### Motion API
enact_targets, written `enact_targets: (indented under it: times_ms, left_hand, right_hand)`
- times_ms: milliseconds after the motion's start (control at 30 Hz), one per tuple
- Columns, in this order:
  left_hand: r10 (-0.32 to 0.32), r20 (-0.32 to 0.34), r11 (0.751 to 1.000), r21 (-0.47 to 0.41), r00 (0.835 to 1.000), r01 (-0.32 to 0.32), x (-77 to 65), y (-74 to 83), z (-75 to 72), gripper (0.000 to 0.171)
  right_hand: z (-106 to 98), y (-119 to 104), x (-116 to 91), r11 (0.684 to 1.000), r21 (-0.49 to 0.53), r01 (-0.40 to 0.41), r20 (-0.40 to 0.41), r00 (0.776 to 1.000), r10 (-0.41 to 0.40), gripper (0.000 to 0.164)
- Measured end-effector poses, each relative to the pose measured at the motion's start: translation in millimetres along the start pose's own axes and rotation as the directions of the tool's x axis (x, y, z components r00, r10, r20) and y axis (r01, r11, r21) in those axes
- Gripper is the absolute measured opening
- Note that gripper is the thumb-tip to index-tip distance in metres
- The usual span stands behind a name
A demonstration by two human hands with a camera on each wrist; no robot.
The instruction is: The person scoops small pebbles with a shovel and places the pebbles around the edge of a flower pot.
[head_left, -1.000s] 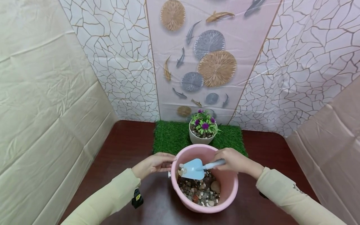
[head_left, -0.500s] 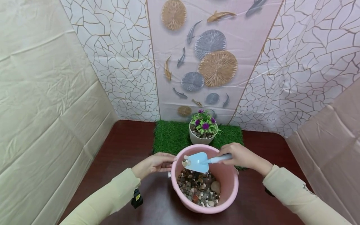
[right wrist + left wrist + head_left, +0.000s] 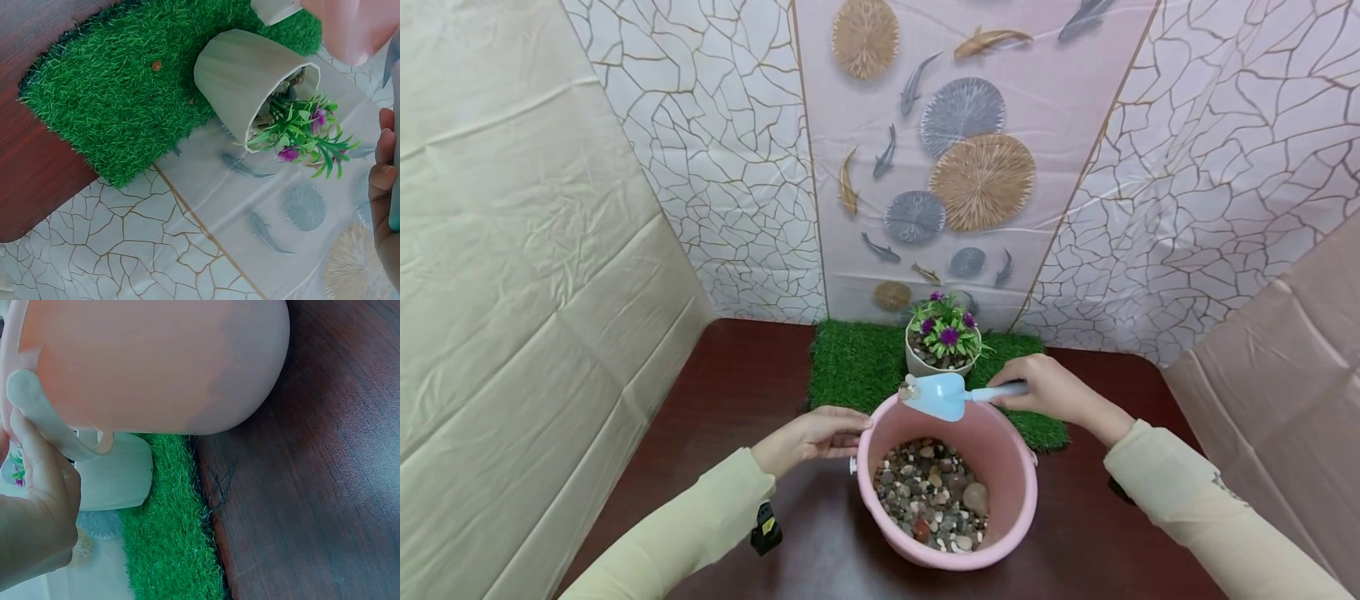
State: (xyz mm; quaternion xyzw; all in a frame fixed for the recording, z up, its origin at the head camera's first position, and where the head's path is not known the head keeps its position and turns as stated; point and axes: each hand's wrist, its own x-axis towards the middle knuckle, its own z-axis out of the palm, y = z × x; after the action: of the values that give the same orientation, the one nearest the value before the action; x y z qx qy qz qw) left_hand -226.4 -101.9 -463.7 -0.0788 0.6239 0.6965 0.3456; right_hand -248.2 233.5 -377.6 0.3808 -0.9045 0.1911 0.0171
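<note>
My right hand grips the handle of a light blue hand trowel, held level above the far rim of a pink bucket. A few pebbles lie at the blade's tip. More stones of mixed colours cover the bucket's bottom. On the left, my left hand holds the bucket's rim; in the left wrist view its fingers lie by the white bucket handle. Just behind the trowel stands a white flowerpot with purple flowers and stones inside. The right wrist view shows only part of the trowel handle.
The flowerpot stands on a green artificial grass mat at the back of the dark red-brown table. A small brown pebble lies on the mat. Patterned and plain cloths hang around the back and sides.
My right hand has lifted the trowel with its pebbles up out of the bucket and away towards the flowerpot. My left hand has stayed at the rim.
</note>
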Motion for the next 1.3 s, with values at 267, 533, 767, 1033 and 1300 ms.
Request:
enact_targets:
  times_ms: [267, 533, 767, 1033, 1300]
  left_hand:
    - [0.0, 0.0, 1.0, -0.003, 1.0, 0.0, -1.1, 1.6, 0.7, 0.023]
    - [0.01, 0.007, 1.0, 0.008, 1.0, -0.01, -1.2, 1.0, 0.7, 0.019]
    - [0.006, -0.005, 1.0, 0.009, 1.0, -0.006, -1.2, 0.5, 0.1, 0.021]
    - [0.017, -0.004, 1.0, 0.011, 1.0, -0.017, -2.2, -0.3, -0.5, 0.025]
    - [0.001, -0.003, 1.0, 0.004, 1.0, -0.001, -2.5, 1.5, 0.6, 0.028]
  right_hand:
    - [-2, 8, 8, 0.996, -0.024, -0.084, -0.017, 0.996, 0.083, 0.012]
    - [3, 15, 18, 0.991, 0.014, -0.133, -0.005, 0.991, 0.133, 0.012]
    - [14, 14, 27, 0.982, 0.051, -0.18, -0.02, 0.983, 0.181, 0.013]
    - [26, 10, 36, 0.968, 0.096, -0.232, -0.048, 0.97, 0.237, 0.011]
    - [37, 10, 39, 0.953, 0.134, -0.272, -0.064, 0.957, 0.282, 0.011]
